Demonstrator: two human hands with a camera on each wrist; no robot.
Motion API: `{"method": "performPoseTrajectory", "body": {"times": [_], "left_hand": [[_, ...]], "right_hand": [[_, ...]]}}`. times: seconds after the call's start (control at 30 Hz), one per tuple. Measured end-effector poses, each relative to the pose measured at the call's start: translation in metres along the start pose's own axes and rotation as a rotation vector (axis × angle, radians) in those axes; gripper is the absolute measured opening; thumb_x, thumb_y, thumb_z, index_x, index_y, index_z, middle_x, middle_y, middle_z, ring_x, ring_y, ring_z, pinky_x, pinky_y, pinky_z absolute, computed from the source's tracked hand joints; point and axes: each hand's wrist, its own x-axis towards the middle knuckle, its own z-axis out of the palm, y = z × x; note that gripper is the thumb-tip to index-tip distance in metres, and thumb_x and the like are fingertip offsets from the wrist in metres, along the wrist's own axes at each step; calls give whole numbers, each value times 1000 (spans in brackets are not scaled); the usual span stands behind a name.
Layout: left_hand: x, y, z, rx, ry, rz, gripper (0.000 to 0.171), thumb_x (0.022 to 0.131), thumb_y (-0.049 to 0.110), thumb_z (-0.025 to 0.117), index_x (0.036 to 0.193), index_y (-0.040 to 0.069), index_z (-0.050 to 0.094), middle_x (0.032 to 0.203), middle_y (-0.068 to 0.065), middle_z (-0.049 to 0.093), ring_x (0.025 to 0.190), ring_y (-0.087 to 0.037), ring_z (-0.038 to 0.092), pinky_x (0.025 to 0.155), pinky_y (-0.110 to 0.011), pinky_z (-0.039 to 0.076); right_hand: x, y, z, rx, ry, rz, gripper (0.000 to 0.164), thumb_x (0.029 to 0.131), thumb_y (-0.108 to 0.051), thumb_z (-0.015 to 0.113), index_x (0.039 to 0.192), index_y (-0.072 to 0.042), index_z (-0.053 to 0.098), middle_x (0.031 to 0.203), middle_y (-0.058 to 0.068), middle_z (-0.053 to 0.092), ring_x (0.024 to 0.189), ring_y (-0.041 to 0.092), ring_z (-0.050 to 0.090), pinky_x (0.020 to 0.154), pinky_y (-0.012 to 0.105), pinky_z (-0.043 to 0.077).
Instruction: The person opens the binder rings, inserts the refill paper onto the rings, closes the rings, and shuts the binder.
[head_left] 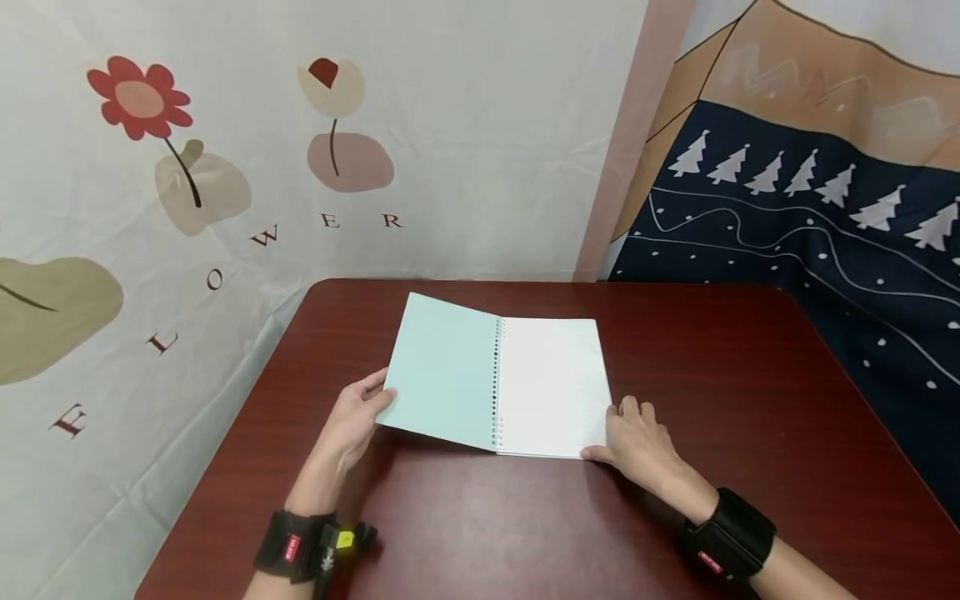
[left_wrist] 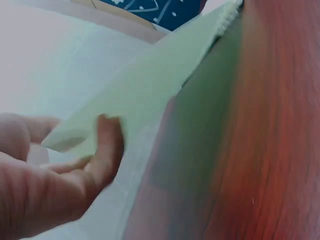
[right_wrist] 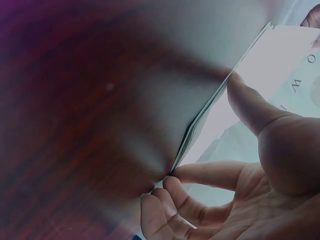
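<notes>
A spiral notebook (head_left: 555, 387) lies opened on the table, its white page to the right and its pale green cover (head_left: 442, 375) swung over to the left. My left hand (head_left: 356, 417) pinches the cover near its lower outer corner, thumb on top. In the left wrist view that cover (left_wrist: 145, 85) slants up off the tabletop from the wire binding. My right hand (head_left: 641, 442) grips the lower right corner of the notebook. The right wrist view shows the thumb at the bottom edge and the fingertips (right_wrist: 155, 212) at the side, close to the wood.
A dark red wooden table (head_left: 750, 375) carries the notebook. Behind it hangs a pale cloth (head_left: 487, 167) with printed flowers and letters. To the right is a dark blue cloth (head_left: 750, 225) with white trees. Both wrists wear black straps (head_left: 731, 533).
</notes>
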Motion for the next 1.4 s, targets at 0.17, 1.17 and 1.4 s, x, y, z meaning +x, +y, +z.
{"method": "performPoseTrajectory", "body": {"times": [0.17,1.17,1.4], "left_hand": [[-6,11,13,-146,-127,87,57,103,25,50,152,9,28,139,-22,47,110,-26,60,82,-32,52],[-9,40,148,423,-398,422,65,96,39,60,152,21,32,153,6,33,131,-23,45,92,-31,47],[-5,28,144,402,-471,375,66,97,37,59,152,15,32,153,5,33,133,-23,43,98,-29,43]], "right_hand": [[1,3,-8,65,-47,11,75,81,-45,76,120,17,57,92,20,47,80,33,43,49,33,39],[34,-49,-63,1207,-160,12,65,99,-47,50,139,4,47,140,21,48,116,34,57,87,41,51],[30,-27,-64,1087,-66,94,50,98,-36,58,126,5,59,110,17,68,84,22,67,68,34,55]]}}
